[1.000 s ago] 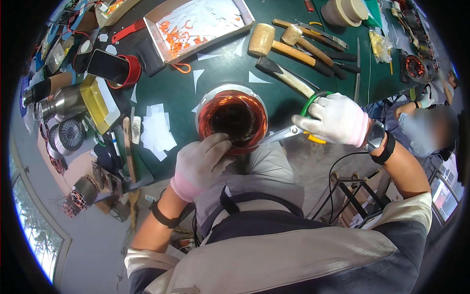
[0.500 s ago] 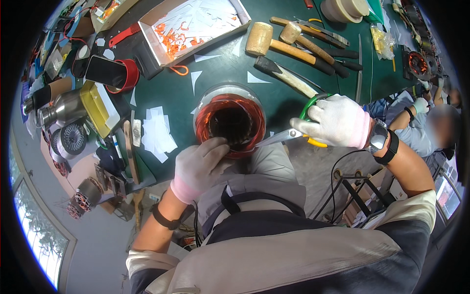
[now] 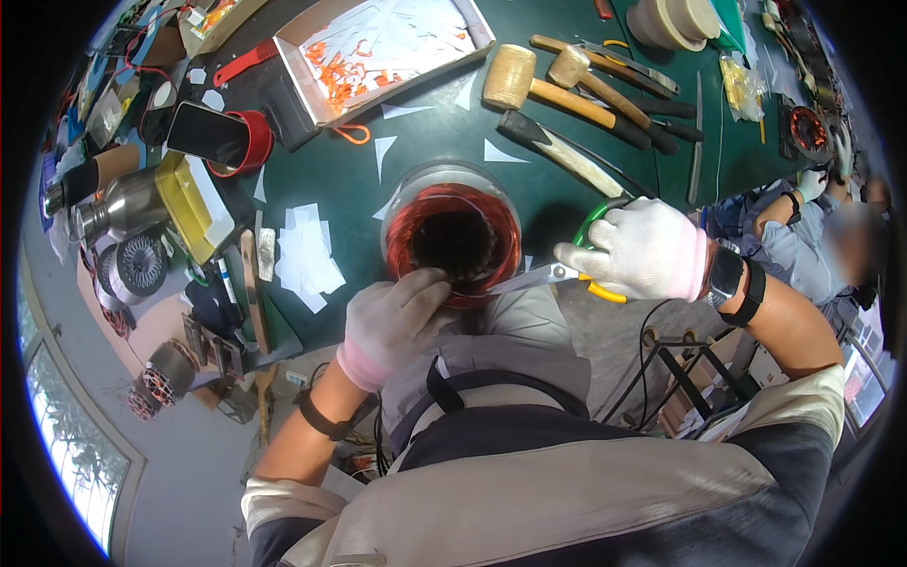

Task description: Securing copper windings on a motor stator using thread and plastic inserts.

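Observation:
A round motor stator [image 3: 510,222] wound with red-brown copper wire stands at the table's near edge, its dark bore facing up. My left hand [image 3: 392,321], in a white glove with a pink cuff, is closed at the stator's near left rim. Its bent fingertips press at the winding; anything small between them is hidden. In my right hand [image 3: 652,250], also gloved, are scissors [image 3: 564,274] with green and yellow handles. Their blades point left, with the tips at the stator's near right rim. Whether the blades touch the wire, I cannot tell.
Mallets [image 3: 510,77] and other hand tools lie beyond my right hand. A cardboard box [image 3: 402,87] holds white slips and orange scraps. White paper pieces [image 3: 307,255] lie left of the stator, near a yellow box [image 3: 189,208] and a phone [image 3: 213,132]. A co-worker [image 3: 803,227] sits far right.
The scissors have edged in over the stator's near right rim. My left hand stays at the near left rim. The whole view has shifted slightly, and the co-worker's hands have moved.

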### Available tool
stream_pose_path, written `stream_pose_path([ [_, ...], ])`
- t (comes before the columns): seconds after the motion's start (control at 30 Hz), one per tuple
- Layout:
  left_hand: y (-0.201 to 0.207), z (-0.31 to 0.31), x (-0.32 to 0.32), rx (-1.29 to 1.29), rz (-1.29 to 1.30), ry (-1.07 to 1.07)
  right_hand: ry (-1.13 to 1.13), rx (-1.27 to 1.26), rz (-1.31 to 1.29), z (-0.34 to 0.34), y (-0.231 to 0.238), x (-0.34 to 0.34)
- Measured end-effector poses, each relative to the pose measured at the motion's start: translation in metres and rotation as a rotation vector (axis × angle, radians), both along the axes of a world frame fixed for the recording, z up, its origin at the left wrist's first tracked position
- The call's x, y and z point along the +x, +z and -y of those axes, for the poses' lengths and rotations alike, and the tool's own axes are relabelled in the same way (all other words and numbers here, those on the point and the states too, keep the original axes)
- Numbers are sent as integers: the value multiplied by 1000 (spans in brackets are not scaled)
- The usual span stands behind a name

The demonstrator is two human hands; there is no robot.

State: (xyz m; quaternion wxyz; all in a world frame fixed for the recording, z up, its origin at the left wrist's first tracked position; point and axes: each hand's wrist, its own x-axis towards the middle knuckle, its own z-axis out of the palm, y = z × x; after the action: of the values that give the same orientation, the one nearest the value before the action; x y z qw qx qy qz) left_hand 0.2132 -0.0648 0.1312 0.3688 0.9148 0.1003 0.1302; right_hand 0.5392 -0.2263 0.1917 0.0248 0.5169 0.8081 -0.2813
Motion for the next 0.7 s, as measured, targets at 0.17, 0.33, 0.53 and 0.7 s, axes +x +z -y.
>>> stream_pose_path([
  [0.17, -2, 3, 0, 9, 51, 4, -123, -21, -27, 11, 4, -21],
  [0.33, -1, 3, 2, 13, 52, 5, -260, -117, -80, 9, 22, -41],
  [0.53, -2, 5, -1, -27, 32, 28, -374, -280, -80, -5, 46, -66],
  [0.7, -2, 6, -3, -37, 47, 32, -412, -389, -89, -31, 59, -80],
])
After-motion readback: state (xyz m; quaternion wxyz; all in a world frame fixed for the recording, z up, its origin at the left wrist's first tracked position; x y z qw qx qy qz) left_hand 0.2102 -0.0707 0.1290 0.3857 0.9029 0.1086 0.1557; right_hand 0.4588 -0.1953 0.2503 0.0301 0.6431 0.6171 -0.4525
